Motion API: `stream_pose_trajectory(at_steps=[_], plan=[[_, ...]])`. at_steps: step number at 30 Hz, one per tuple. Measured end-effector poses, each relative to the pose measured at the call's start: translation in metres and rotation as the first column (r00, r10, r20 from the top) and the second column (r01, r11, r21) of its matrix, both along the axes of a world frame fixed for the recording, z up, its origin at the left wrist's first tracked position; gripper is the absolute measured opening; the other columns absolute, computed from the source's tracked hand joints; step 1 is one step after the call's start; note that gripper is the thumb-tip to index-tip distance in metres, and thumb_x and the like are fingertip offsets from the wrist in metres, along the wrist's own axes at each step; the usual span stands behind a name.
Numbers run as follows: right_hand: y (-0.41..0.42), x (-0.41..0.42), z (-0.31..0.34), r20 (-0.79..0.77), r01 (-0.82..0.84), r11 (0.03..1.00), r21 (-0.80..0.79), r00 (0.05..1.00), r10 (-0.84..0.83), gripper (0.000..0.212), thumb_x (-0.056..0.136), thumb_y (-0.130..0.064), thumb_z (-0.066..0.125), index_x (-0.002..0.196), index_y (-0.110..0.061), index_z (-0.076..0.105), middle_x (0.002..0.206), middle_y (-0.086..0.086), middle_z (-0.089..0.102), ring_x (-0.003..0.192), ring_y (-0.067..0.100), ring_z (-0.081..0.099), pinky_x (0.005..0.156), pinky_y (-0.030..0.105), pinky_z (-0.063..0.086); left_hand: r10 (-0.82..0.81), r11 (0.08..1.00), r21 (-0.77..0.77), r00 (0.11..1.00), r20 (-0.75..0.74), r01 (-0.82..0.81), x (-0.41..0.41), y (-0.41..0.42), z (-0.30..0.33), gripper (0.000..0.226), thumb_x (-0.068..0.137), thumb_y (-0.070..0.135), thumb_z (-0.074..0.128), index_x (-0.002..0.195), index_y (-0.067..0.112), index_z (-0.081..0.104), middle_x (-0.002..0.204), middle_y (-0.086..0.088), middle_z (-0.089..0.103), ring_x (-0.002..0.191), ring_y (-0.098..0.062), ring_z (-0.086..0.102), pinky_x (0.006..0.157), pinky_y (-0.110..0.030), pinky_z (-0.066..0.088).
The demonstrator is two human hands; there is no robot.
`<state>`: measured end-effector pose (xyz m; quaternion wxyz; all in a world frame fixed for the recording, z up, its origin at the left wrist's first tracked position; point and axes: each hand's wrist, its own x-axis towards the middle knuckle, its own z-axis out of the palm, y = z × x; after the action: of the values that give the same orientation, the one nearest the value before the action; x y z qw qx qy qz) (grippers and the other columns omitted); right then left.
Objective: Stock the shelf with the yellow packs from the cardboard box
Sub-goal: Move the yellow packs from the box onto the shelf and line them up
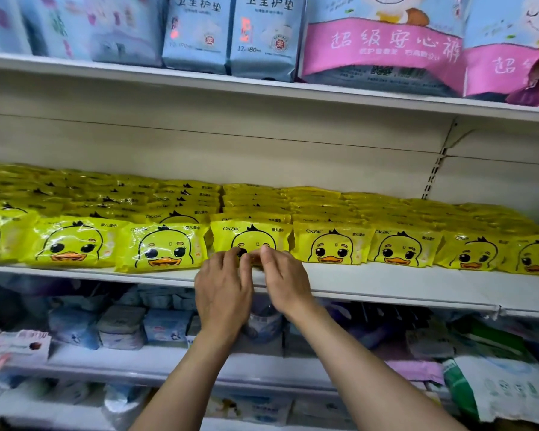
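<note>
Your fingers (235, 255) rest curled against the lower front of the centre pack (252, 236); whether they pinch it cannot be told. Left hand (223, 289) and right hand (285, 283) meet there, apparently squaring it with the row on the shelf (386, 283). No box is visible.

Bright yellow packs (251, 239) are showing black-outlined duck faces with orange bills along the white shelf (386, 279), while pale blue packets (231, 35) and a blue bag (383, 42) with a pink band are sitting above.
</note>
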<state>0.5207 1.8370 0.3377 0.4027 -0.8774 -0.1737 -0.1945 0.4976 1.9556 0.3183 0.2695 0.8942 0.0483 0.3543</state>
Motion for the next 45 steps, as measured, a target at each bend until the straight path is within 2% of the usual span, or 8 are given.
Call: stream_pose_trajectory(at_steps=[4,10,16,28,34,38,42,45], plan=[[0.009,0.006,0.003,-0.066,0.036,0.999,-0.022,0.997,-0.038,0.066,0.096,-0.052,0.016,0.119,-0.020,0.069,0.123,0.003,0.069,0.116,0.024,0.058,0.096,0.036,0.045,-0.085,0.996,0.021,0.995,-0.047,0.087,0.010,0.007,0.004,0.061,0.098,0.050,0.019,0.121,0.018,0.065,0.109,-0.008,0.067,0.099,-0.029,0.061,0.081,-0.040,0.047],[0.012,0.003,0.003,-0.016,0.129,0.991,0.042,0.992,-0.128,0.062,0.096,-0.053,0.019,0.115,-0.024,0.070,0.116,-0.002,0.071,0.110,0.020,0.062,0.089,0.036,0.049,-0.124,0.992,0.003,0.992,0.018,0.124,0.008,0.014,0.010,0.061,0.099,0.050,0.020,0.117,0.015,0.067,0.095,-0.011,0.068,0.090,-0.032,0.061,0.074,-0.041,0.047],[0.017,0.007,0.005,-0.041,0.150,0.989,-0.001,0.988,-0.150,0.058,0.100,-0.051,0.018,0.121,-0.026,0.066,0.124,-0.001,0.066,0.115,0.020,0.058,0.093,0.033,0.046,-0.162,0.987,0.007,0.986,-0.029,0.162,0.014,0.018,0.015,0.069,0.095,0.058,0.009,0.124,0.023,0.061,0.103,-0.005,0.068,0.096,-0.026,0.059,0.073,-0.037,0.045],[0.019,0.007,0.001,-0.002,0.258,0.965,0.052,0.966,-0.258,0.057,0.096,-0.051,0.018,0.118,-0.020,0.061,0.119,0.001,0.065,0.111,0.023,0.057,0.086,0.034,0.042,-0.190,0.981,-0.035,0.979,-0.068,0.188,0.016,0.022,0.023,0.080,0.088,0.068,0.002,0.142,0.027,0.045,0.127,-0.005,0.063,0.114,-0.028,0.057,0.085,-0.039,0.048],[0.013,0.010,-0.001,-0.047,0.293,0.943,0.155,0.956,-0.289,0.037,0.106,-0.039,0.031,0.126,-0.024,0.058,0.128,-0.002,0.061,0.118,0.018,0.053,0.094,0.031,0.040,-0.225,0.974,-0.051,0.970,-0.096,0.220,0.013,0.022,0.024,0.077,0.092,0.069,0.004,0.144,0.027,0.043,0.129,-0.007,0.061,0.118,-0.029,0.055,0.091,-0.041,0.047],[0.009,0.012,-0.002,-0.069,0.321,0.925,0.204,0.947,-0.313,0.037,0.106,-0.039,0.031,0.130,-0.026,0.056,0.131,-0.001,0.058,0.121,0.017,0.051,0.098,0.031,0.038,-0.249,0.967,-0.080,0.962,-0.111,0.241,0.012,0.023,0.023,0.077,0.090,0.067,0.006,0.145,0.027,0.043,0.128,-0.008,0.059,0.120,-0.028,0.051,0.095,-0.041,0.045],[0.008,0.010,-0.003,-0.062,0.320,0.925,0.205,0.947,-0.314,0.038,0.106,-0.039,0.031,0.135,-0.028,0.054,0.136,-0.003,0.055,0.126,0.016,0.048,0.101,0.031,0.036,-0.197,0.975,-0.112,0.980,-0.027,0.193,0.012,0.022,0.024,0.076,0.092,0.068,0.011,0.139,0.023,0.050,0.132,-0.011,0.047,0.126,-0.027,0.040,0.101,-0.039,0.038],[0.007,0.008,-0.003,-0.050,0.305,0.933,0.190,0.952,-0.301,0.042,0.106,-0.039,0.031,0.140,-0.026,0.051,0.144,-0.006,0.052,0.132,0.013,0.044,0.106,0.029,0.033,-0.199,0.972,-0.133,0.979,-0.031,0.193,0.014,0.018,0.028,0.075,0.093,0.068,0.014,0.148,0.023,0.039,0.155,-0.014,0.024,0.144,-0.030,0.020,0.115,-0.042,0.022]])
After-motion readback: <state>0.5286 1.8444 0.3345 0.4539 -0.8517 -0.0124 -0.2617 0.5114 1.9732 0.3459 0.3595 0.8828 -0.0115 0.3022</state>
